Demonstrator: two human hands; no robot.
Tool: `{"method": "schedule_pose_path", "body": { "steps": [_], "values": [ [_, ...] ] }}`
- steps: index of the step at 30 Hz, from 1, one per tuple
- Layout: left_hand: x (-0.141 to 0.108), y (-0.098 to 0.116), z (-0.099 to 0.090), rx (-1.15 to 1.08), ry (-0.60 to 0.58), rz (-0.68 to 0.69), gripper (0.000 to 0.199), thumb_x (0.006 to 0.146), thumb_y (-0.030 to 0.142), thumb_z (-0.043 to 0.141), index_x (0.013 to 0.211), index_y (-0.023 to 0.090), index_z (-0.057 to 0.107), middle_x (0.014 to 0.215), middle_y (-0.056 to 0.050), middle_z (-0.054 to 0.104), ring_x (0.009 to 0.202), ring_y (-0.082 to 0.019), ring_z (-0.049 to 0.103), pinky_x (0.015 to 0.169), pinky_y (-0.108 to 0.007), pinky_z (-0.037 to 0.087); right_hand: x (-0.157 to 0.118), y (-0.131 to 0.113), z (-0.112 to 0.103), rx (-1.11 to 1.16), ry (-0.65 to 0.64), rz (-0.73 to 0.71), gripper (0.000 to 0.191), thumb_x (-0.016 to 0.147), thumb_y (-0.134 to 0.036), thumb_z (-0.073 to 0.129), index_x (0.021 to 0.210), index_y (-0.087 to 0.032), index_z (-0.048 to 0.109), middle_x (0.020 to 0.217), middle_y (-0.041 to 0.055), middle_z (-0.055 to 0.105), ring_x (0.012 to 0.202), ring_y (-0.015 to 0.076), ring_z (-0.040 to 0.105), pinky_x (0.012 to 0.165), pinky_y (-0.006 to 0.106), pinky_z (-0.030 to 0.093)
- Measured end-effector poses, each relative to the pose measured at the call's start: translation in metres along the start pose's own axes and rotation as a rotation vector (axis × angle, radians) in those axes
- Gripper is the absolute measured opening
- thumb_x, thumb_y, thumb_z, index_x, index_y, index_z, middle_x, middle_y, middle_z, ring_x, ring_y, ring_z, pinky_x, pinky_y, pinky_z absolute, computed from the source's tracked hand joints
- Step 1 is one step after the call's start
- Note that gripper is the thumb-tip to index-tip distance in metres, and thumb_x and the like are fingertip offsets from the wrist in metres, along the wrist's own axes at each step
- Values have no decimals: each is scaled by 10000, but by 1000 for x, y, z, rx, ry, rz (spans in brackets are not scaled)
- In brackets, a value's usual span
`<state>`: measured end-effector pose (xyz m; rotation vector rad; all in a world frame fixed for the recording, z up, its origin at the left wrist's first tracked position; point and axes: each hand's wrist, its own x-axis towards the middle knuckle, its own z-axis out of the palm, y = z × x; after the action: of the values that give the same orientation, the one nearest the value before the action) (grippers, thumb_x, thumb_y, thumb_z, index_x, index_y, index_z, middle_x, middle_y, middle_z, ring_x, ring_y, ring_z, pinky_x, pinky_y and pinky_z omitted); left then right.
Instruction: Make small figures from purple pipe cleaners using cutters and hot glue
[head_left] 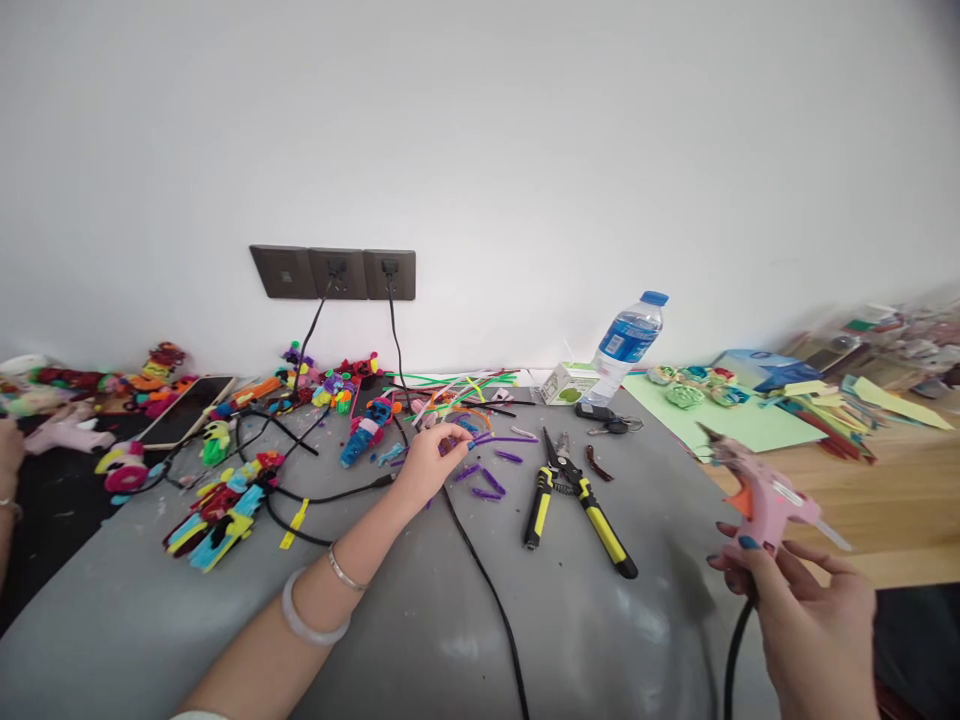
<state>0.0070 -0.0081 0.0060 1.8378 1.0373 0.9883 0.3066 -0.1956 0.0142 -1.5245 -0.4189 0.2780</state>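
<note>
My left hand (436,462) reaches over the middle of the grey table, thumb and forefinger pinched at the end of a purple pipe cleaner (510,440). Several short purple pipe cleaner pieces (489,480) lie just beyond and beside the fingertips. On the right, my right hand (802,600) is wrapped around a pink glue gun (772,505), holding it raised, nozzle pointing up and left. A glue stick (832,535) pokes out of its back end. Pliers with yellow-black handles (574,495) lie opened between my hands.
A water bottle (628,345), small box (568,383) and keys (615,422) stand or lie near the wall. Several pipe cleaner figures (225,510), a phone (186,412) and black cables (480,570) occupy the left and middle. Another person's hand (9,450) is at far left. Green paper (772,425) lies right.
</note>
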Motion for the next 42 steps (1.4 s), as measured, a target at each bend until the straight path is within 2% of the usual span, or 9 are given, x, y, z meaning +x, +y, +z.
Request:
{"method": "schedule_pose_path", "body": {
  "steps": [2,7,12,15,19,23,27,30,42],
  "values": [
    [0,1,0,3,3,-1,130,789,185,571,834,158,690,820,-39,716,678,-150,593,635,-252,472,-2,-1,3,108,-43,91,587,411,-226,853,902,-229,531,799,44,679,502,132,601,413,201,442],
    [0,2,-1,20,16,1,132,779,164,573,830,156,694,849,-44,727,662,-144,585,614,-247,467,-9,2,11,233,-331,277,479,490,-291,866,920,-199,674,838,44,618,640,135,575,518,216,514],
    [0,1,0,25,26,11,134,776,162,571,829,158,694,826,-38,726,653,-141,581,610,-246,456,-30,-3,34,297,-622,199,289,668,-454,778,720,-197,657,694,24,508,571,126,424,444,241,407],
    [-1,0,1,32,33,27,136,780,168,570,830,163,696,827,-36,728,651,-140,582,613,-248,454,-44,-7,54,374,-756,132,426,786,-593,619,587,-219,576,525,-22,320,516,144,337,427,270,332],
    [-1,-2,1,57,42,49,134,792,172,574,837,169,700,822,-32,727,658,-142,588,615,-247,450,-57,3,76,363,-804,134,444,900,-601,423,864,-227,661,455,-55,265,460,141,250,442,280,255],
    [-1,-2,0,79,52,60,124,792,156,582,832,174,697,826,-25,726,637,-134,575,606,-244,442,-68,22,87,158,-915,22,519,934,-606,364,731,-196,609,479,-10,421,475,140,342,476,291,259],
    [-2,-1,1,95,48,88,116,789,142,584,815,175,692,793,-16,714,613,-128,557,599,-241,431,-77,33,91,54,-930,-87,497,927,-621,396,885,-178,617,471,-27,477,452,133,370,490,282,286],
    [-3,-1,1,104,49,95,113,794,151,584,820,176,691,778,-13,707,614,-128,552,602,-243,423,-79,35,92,14,-935,-133,502,931,-619,393,884,-170,612,458,-32,479,451,138,396,500,285,316],
    [-4,3,1,94,36,105,121,788,150,566,807,178,682,763,-15,686,620,-129,548,587,-238,411,-80,29,93,-40,-929,-132,474,926,-623,400,834,-186,560,468,-39,463,441,128,364,477,268,286]
  ]
}}
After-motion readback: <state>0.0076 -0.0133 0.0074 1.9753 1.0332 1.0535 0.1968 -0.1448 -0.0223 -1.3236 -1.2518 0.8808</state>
